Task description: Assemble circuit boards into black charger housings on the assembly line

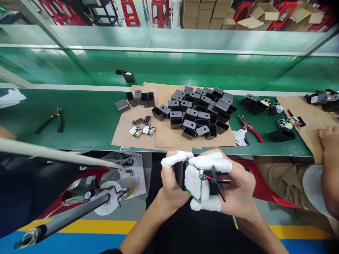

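Note:
Above my lap, my left hand, with a white finger cot on it, is closed around a black plastic housing. My right hand, its fingertips in white cots, grips a circuit board coated with white compound. The board's left edge is at the mouth of the housing; how far it sits inside is hidden. A red wire runs from the board to a black end cap with two prongs, which lies against my right palm.
Many black housings stand on brown cardboard ahead. Two loose circuit boards lie left of them. Black-handled pliers and red-handled pliers lie on the green bench. A co-worker's arm is at right; an air-gauge fixture stands at left.

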Demonstrator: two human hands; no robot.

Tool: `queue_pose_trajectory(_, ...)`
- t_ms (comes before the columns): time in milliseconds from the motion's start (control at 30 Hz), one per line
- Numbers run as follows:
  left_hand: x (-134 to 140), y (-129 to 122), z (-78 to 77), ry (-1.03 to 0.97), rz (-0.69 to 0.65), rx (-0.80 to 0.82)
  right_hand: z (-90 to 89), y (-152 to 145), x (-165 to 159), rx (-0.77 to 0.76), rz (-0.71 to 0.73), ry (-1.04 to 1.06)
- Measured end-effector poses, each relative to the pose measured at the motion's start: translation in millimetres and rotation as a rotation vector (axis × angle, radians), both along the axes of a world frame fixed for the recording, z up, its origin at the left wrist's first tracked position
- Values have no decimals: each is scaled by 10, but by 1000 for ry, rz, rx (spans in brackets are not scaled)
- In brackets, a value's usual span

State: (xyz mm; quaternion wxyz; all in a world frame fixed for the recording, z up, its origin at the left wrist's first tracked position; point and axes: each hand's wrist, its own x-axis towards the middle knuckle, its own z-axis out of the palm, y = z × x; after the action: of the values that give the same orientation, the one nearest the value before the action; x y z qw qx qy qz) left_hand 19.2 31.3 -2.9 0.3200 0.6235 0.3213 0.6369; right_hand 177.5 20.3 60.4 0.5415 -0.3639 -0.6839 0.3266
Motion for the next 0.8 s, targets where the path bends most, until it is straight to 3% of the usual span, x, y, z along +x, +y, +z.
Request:
queue_pose_trajectory(567,24,0,18,-68,-37,18,-20,2,-4,-4,6,-52)
queue_pose_trajectory(800,-8,-9,7,7,-11,2,-12,1,32,-10,17,-106)
